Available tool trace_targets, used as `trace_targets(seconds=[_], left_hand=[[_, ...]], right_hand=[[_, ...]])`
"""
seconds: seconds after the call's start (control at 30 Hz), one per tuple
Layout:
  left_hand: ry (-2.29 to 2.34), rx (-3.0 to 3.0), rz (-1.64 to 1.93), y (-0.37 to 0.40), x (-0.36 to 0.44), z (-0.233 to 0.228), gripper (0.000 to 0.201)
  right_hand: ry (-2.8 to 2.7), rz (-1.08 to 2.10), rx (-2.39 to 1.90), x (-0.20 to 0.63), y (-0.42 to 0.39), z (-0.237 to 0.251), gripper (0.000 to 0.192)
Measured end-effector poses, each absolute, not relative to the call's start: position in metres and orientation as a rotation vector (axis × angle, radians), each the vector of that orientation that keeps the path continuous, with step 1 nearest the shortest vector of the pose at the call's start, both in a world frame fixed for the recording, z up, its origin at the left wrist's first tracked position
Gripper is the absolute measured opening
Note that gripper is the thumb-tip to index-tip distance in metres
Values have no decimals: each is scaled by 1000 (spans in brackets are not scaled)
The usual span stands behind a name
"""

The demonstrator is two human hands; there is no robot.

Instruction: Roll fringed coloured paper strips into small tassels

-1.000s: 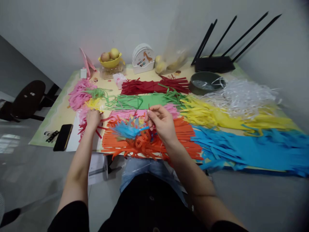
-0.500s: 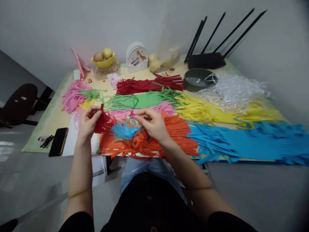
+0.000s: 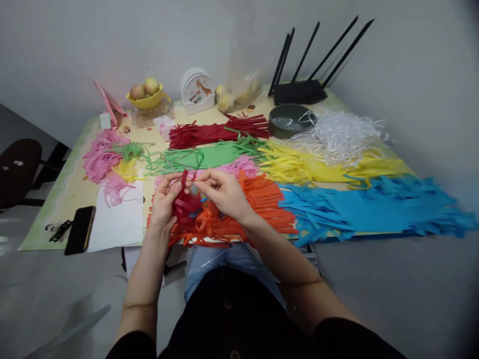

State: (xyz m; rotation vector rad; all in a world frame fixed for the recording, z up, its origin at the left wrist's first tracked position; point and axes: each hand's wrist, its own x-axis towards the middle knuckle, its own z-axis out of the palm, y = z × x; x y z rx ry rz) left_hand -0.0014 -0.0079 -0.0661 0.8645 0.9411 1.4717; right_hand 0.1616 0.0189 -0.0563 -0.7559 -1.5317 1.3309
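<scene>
My left hand (image 3: 163,202) is closed on a bundle of dark red strips (image 3: 186,205) that hangs down in front of its fingers. Close beside it, my right hand (image 3: 226,194) pinches something thin at the top of the bundle, perhaps a string; it is too small to name. Below both hands lie orange fringed sheets (image 3: 267,204) with a loose orange clump (image 3: 209,219). The light blue strips are mostly hidden behind the hands and red bundle. A pink fringed sheet (image 3: 245,164) and a green fringed sheet (image 3: 215,156) lie just beyond.
Blue (image 3: 374,209), yellow (image 3: 318,167) and dark red (image 3: 213,133) fringed sheets cover the table. White strips (image 3: 344,134) lie near a dark round bowl (image 3: 290,119) and a black router (image 3: 299,92). Left are pink tassels (image 3: 103,154), white paper (image 3: 118,219) and a phone (image 3: 80,229).
My left hand has moved right with the dark red strips, bringing them up against my right hand. The right hand keeps its pinch. The whole view has shifted slightly.
</scene>
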Motion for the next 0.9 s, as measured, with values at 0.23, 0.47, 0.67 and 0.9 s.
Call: trace_targets(seconds=[0.23,0.47,0.67,0.9], left_hand=[[976,831,1457,-10,-2,-65,42],[985,869,1462,-11,-1,-65,38],[923,850,1463,-11,-1,-64,38],[1094,980,1455,-13,-1,-64,36]], right_hand=[[-1530,1321,-781,162,19,-56,27],[-1557,1336,-778,162,18,-58,26],[-1575,1347,-784,162,17,-56,24],[-1520,1437,-775,163,20,-55,29]])
